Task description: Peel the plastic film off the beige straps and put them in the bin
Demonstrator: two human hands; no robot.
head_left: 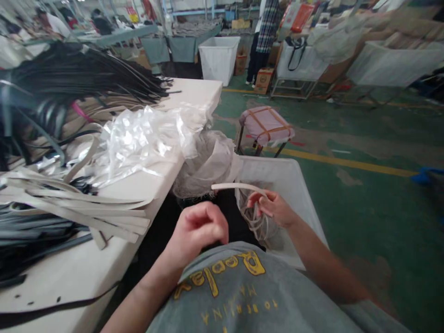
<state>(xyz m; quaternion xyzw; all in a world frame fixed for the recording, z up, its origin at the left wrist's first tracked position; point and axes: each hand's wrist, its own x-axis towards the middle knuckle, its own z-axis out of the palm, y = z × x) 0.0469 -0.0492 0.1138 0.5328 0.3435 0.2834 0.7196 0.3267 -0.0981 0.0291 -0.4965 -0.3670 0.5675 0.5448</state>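
Right hand: the right hand (274, 210) has thumb and fingertips pressed together on one end of a thin, flat, cream-coloured strip (239, 187). Its remaining fingers are half curled.
Strip: it runs out from the pinch toward the left hand's side, slightly bowed. Its free end is in the air and touches nothing.
Left hand: the left hand (197, 227) is near the grip, to its left and lower than the strip. Its fingers are curled tight into a fist, knuckles up.
Below the grip: a white, straight-walled plastic bin (294, 178) opens directly under the pinching hand. It seems to hold a tangle of pale loops (255, 222), though the blur leaves that uncertain.
Just beyond the strip: a bunched grey mesh bag (208, 162) spills over the bin's far-left corner.
Left of the grip: a white worktable (79, 268) carries a fan of loose cream bands (86, 212), a heap of black straps (86, 74) and crumpled clear plastic film (138, 138). All of these are well apart from both hands.
Far beyond the grip: a metal-legged stool with a pink cushion crossed by orange tape (266, 125) stands on the green floor (347, 208).
Nearer than the grip: a grey T-shirt with yellow lettering (243, 286), the person's own.
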